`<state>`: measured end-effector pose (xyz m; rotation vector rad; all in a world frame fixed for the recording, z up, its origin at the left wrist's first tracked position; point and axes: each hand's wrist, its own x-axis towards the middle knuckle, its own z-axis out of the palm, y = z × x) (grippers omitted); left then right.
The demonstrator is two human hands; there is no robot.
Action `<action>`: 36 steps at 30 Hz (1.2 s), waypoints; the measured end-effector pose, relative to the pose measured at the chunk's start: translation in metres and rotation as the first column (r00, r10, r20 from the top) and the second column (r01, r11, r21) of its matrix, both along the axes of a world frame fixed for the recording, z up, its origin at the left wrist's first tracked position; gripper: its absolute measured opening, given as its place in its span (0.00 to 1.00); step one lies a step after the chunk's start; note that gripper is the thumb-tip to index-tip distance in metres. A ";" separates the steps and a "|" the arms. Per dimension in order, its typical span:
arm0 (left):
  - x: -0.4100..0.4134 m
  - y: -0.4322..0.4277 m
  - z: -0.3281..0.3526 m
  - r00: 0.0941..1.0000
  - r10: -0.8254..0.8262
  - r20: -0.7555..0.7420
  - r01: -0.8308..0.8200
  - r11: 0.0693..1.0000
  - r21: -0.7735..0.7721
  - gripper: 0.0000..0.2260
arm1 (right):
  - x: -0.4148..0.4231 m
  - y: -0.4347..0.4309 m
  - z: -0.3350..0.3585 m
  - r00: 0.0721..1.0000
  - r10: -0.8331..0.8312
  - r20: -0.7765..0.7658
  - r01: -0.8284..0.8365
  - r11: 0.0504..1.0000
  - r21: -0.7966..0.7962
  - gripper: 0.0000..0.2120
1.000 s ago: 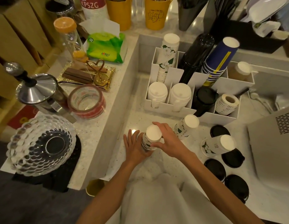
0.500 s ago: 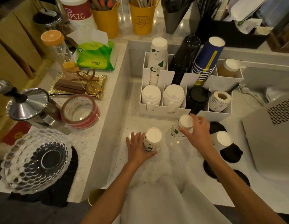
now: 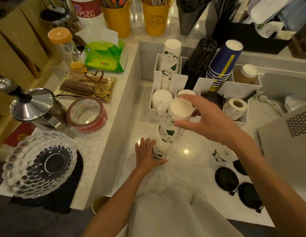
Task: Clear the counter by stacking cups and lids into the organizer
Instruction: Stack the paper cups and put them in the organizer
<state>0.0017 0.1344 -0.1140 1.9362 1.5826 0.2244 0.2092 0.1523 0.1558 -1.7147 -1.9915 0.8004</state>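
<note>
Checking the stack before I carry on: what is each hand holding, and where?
Right hand grips an upturned white floral paper cup near its base. Left hand steadies the bottom cup by its side.

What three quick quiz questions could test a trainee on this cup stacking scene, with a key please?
1. True or false: the right hand holds a floral cup above the cup stack.
2. Which hand steadies the cup stack on the counter?
3. The black lids lie: A) in the organizer, B) on the counter near the right arm, C) on the glass bowl.

Key: 1 true; 2 left hand; 3 B.
</note>
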 end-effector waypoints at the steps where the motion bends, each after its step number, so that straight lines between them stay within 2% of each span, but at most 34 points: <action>1: 0.000 0.000 0.000 1.000 -0.002 -0.006 0.002 1.000 -0.002 0.50 | -0.006 0.000 -0.002 0.996 0.092 0.022 -0.090 0.994 -0.067 0.38; 4: 0.001 -0.001 0.001 0.999 0.020 0.025 -0.019 1.000 -0.021 0.52 | -0.014 0.005 -0.020 0.952 0.307 -0.008 -0.300 0.921 -0.247 0.36; 10: -0.002 -0.003 0.002 1.000 0.014 0.015 -0.014 1.000 0.002 0.50 | -0.024 0.013 -0.072 0.912 0.407 0.047 -0.371 0.870 -0.324 0.36; 16: -0.001 -0.003 0.001 0.999 0.040 0.017 -0.041 0.998 0.054 0.48 | -0.020 0.007 -0.104 0.922 0.387 0.017 -0.367 0.887 -0.280 0.34; 26: 0.001 -0.005 0.000 0.999 0.038 -0.013 -0.037 0.996 0.078 0.47 | -0.026 -0.011 -0.123 0.981 0.177 0.082 -0.164 0.975 -0.147 0.33; 31: 0.001 -0.004 0.000 0.999 0.037 -0.020 -0.035 0.998 0.060 0.47 | -0.027 -0.012 -0.130 0.991 0.128 0.026 -0.122 0.979 -0.164 0.34; 33: 0.001 -0.003 0.001 1.000 0.017 0.003 -0.017 1.000 0.009 0.50 | -0.028 -0.012 -0.130 0.994 0.109 0.004 -0.106 0.976 -0.190 0.34; 36: -0.001 -0.003 0.000 0.999 -0.013 0.052 0.015 0.998 -0.055 0.53 | -0.023 -0.019 -0.122 0.993 0.085 -0.082 -0.105 0.956 -0.275 0.40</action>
